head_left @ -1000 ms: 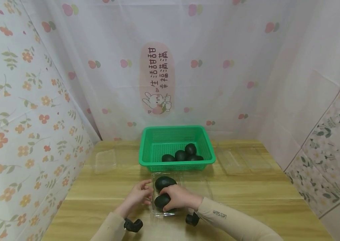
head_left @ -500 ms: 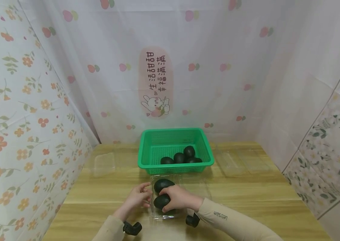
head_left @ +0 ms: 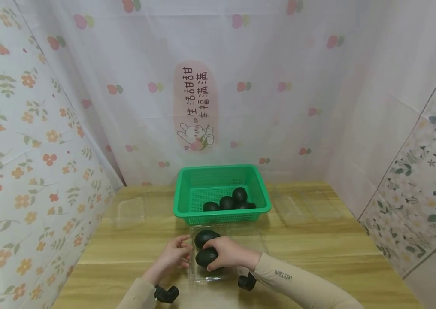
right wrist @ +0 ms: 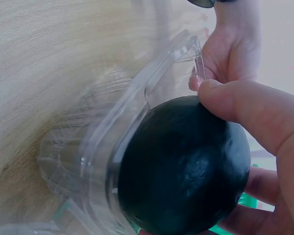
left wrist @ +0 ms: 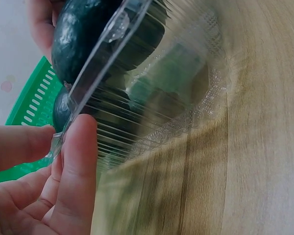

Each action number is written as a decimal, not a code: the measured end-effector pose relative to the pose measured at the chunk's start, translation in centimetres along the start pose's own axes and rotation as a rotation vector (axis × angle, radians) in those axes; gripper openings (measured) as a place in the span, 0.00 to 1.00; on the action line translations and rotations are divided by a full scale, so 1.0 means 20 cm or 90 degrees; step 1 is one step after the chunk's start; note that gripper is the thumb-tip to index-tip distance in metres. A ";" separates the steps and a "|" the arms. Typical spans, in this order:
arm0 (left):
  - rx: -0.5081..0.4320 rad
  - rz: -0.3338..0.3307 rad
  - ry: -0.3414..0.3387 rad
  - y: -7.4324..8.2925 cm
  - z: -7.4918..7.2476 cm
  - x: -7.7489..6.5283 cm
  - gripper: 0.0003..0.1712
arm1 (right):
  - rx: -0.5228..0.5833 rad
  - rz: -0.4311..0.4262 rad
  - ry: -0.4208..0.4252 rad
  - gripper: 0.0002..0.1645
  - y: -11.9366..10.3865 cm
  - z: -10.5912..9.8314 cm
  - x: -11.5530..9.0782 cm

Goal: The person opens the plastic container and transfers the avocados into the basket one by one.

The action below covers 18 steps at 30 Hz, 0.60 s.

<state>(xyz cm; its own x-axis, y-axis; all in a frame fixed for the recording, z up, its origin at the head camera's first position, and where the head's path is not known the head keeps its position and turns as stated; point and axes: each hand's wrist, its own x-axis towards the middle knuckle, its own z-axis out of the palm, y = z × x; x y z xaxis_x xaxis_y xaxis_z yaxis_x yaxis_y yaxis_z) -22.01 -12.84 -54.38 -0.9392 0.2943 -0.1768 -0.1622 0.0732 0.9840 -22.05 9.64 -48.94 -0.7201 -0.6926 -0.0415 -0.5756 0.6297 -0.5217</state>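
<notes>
A clear plastic clamshell box [head_left: 198,277] lies on the table in front of the basket. My left hand [head_left: 177,252] is at its left side; in the left wrist view, thumb and fingers pinch the box's rim [left wrist: 95,68]. My right hand [head_left: 228,253] grips a dark green avocado [head_left: 206,257] at the near part of the box. From the right wrist, this avocado [right wrist: 186,166] shows large against the box wall, thumb on one side and fingers on the other. Another avocado [head_left: 204,238] sits just behind it in the box. The right palm covers part of the held one.
Behind the box stands a green basket [head_left: 179,206] with several avocados [head_left: 226,203] gathered at its front right. Clear plastic containers lie at the back left [head_left: 131,210] and back right [head_left: 293,206] of the wooden table [head_left: 318,257]. Printed curtains surround the table.
The head view has shifted slightly, so the scene sits a little lower and further left. Both hands keep their holds, and the avocados stay in place.
</notes>
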 end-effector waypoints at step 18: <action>-0.010 0.000 -0.006 0.02 0.00 0.00 0.31 | 0.001 0.002 -0.003 0.33 0.00 -0.03 0.01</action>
<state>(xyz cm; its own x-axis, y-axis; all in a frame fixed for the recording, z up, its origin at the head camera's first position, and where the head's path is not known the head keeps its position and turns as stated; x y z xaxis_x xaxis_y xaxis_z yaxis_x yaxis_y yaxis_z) -22.01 -12.85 -54.03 -0.9365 0.3030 -0.1767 -0.1669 0.0580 0.9843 -22.42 9.71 -48.32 -0.7204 -0.6919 -0.0475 -0.5723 0.6317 -0.5229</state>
